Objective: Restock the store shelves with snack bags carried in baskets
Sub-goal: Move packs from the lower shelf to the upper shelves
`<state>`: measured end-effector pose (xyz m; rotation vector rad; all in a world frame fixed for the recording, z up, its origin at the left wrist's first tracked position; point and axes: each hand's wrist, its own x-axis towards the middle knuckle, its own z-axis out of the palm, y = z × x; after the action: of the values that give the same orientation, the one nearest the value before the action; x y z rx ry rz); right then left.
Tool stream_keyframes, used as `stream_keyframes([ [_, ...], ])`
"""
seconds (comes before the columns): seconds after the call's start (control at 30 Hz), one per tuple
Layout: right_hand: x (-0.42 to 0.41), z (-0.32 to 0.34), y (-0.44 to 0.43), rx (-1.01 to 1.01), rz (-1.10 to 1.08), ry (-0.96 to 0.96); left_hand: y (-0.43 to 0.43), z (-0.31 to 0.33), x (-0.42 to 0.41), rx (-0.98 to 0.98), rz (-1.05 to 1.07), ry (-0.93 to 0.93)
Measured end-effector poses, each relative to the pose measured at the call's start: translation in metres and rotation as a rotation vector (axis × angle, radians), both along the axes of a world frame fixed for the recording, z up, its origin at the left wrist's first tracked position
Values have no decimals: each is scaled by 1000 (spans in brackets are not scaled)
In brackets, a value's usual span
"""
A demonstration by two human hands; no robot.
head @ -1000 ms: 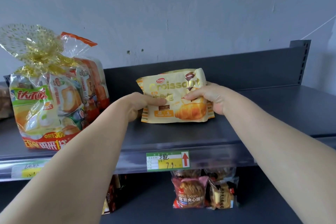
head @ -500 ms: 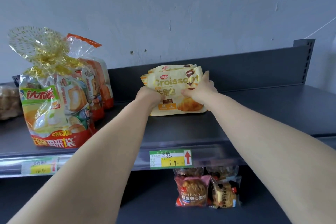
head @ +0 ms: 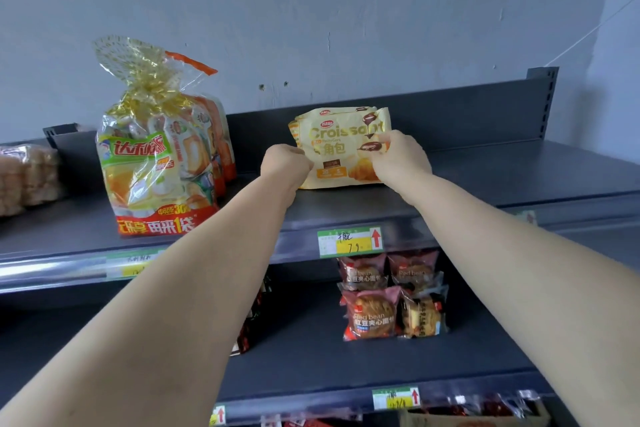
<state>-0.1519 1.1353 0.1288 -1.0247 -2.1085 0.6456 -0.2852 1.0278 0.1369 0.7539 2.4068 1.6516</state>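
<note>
A yellow croissant bag stands upright near the back of the dark top shelf, with a second like bag behind it. My left hand grips its left edge and my right hand pinches its right side. Both arms reach forward from the bottom of the view. No basket is in view.
A large clear bag of bread packs with gold wrap stands at the shelf's left, more baked goods beyond it. Red bean bread packs sit on the lower shelf. A price tag hangs on the shelf edge.
Both hands pushed the croissant bag from the shelf's front toward the back and stood it upright against the other bag. The view shifted slightly.
</note>
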Motion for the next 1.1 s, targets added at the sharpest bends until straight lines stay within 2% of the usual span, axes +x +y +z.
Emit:
stream_keyframes([
  [0.1,11,-10,-31,139,81,-48,-18,-11,8,35,-69,104],
  [0.3,31,-32,-88,321,65,-142,-70,-31,38,28,-78,275],
  [0.47,54,-56,-133,445,148,-130,-131,-50,59,-112,-18,479],
  [0.53,63,-74,-153,451,219,-109,-159,-63,72,-137,18,508],
  [0.63,75,-106,-184,374,291,-143,-200,-87,91,-169,73,460],
  [0.8,87,-168,-240,274,380,-340,-278,-138,111,-339,119,349],
  [0.93,89,-215,-290,209,480,-485,-346,-187,107,-515,129,238],
  [1.1,75,-270,-344,137,566,-583,-425,-251,81,-636,212,118],
])
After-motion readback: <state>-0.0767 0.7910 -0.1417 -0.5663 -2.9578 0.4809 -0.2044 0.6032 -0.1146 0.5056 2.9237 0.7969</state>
